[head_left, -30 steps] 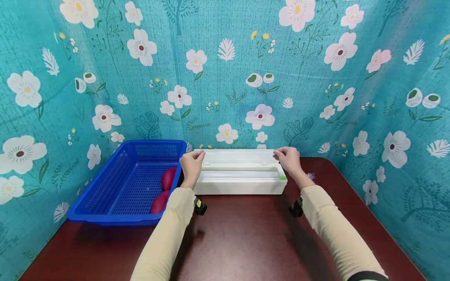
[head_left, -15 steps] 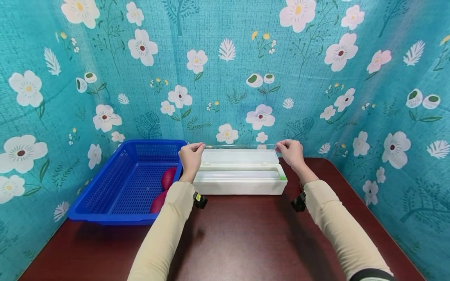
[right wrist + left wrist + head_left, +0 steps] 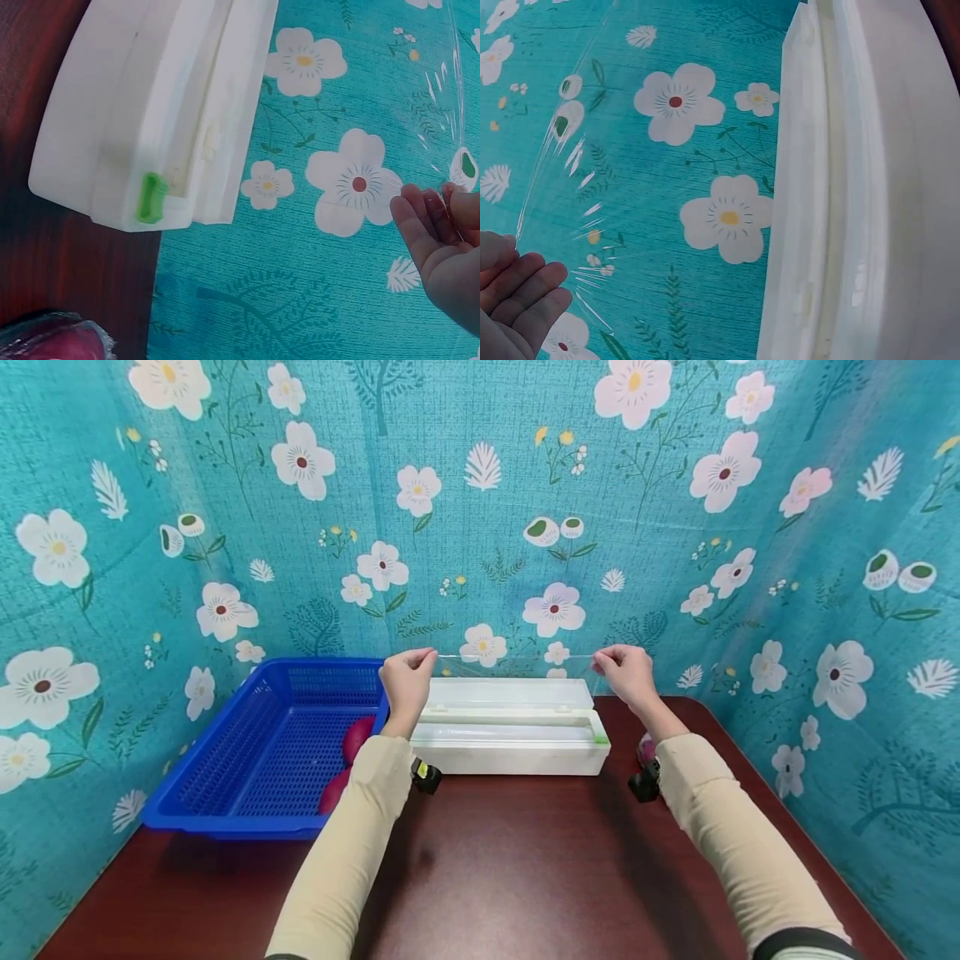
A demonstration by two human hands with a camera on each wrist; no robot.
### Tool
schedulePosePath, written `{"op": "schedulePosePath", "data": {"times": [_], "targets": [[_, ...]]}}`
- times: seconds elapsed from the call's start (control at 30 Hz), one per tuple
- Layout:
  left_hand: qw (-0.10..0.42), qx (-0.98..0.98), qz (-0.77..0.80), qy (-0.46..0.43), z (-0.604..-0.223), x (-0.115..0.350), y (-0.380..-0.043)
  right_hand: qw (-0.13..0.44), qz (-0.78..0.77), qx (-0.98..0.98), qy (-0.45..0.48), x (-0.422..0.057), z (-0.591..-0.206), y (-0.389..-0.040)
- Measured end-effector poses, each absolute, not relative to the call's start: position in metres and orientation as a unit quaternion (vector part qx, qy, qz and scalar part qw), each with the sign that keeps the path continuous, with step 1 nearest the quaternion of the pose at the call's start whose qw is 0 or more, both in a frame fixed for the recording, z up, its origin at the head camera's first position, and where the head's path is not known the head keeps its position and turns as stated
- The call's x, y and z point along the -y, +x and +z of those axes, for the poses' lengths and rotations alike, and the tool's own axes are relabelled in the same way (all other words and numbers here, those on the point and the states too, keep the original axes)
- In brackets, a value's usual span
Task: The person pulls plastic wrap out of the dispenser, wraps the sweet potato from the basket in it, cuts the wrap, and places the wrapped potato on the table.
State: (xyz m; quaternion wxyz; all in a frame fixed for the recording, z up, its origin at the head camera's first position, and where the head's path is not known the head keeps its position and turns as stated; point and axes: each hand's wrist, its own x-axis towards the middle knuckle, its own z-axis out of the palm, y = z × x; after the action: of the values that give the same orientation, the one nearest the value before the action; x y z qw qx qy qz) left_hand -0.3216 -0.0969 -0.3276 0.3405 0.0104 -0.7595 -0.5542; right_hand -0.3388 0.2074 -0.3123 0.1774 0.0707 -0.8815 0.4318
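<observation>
A clear sheet of cling film (image 3: 585, 206) stretches between my two hands, its top edge pulled almost straight. My left hand (image 3: 407, 685) pinches one corner between thumb and fingers, close to the basket. The other corner is pinched by my right hand (image 3: 627, 675). Below and in front of the film stands a long white cling film dispenser (image 3: 510, 760) with its lid (image 3: 517, 693) raised at the back. A pale roll (image 3: 510, 732) lies inside it. At the dispenser's right end sits a small green slider (image 3: 152, 198).
To the left stands a blue plastic basket (image 3: 168, 814) with two dark pink rounded objects (image 3: 358, 739) along its right side. Right of the dispenser, a dark pink thing in clear film (image 3: 64, 341) lies on the brown table (image 3: 495, 868). A floral curtain (image 3: 480, 527) hangs behind.
Both hands have risen from the raised lid's level to above it, drawing the cling film upward. The dispenser and basket have stayed in place.
</observation>
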Motion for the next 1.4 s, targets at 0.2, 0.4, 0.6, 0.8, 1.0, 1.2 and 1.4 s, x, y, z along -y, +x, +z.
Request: {"op": "schedulePosePath", "data": {"times": [0.2, 0.4, 0.6, 0.8, 1.0, 1.2, 1.4], "targets": [[0.348, 0.756, -0.554, 0.002, -0.319, 0.097, -0.321, 0.189, 0.437, 0.876, 0.074, -0.207, -0.302, -0.337], [0.362, 0.758, -0.542, -0.013, -0.307, 0.099, -0.317, 0.197, 0.435, 0.875, 0.078, -0.207, -0.291, -0.335], [0.371, 0.758, -0.536, -0.025, -0.293, 0.099, -0.314, 0.218, 0.424, 0.875, 0.087, -0.209, -0.280, -0.333], [0.359, 0.768, -0.530, -0.028, -0.282, 0.098, -0.313, 0.222, 0.426, 0.874, 0.080, -0.208, -0.272, -0.333], [0.371, 0.770, -0.519, -0.033, -0.272, 0.098, -0.312, 0.237, 0.425, 0.869, 0.084, -0.208, -0.265, -0.332], [0.376, 0.768, -0.517, -0.044, -0.262, 0.096, -0.309, 0.246, 0.432, 0.863, 0.089, -0.210, -0.256, -0.332], [0.373, 0.767, -0.520, -0.045, -0.256, 0.096, -0.308, 0.250, 0.425, 0.864, 0.105, -0.212, -0.248, -0.329]]}}
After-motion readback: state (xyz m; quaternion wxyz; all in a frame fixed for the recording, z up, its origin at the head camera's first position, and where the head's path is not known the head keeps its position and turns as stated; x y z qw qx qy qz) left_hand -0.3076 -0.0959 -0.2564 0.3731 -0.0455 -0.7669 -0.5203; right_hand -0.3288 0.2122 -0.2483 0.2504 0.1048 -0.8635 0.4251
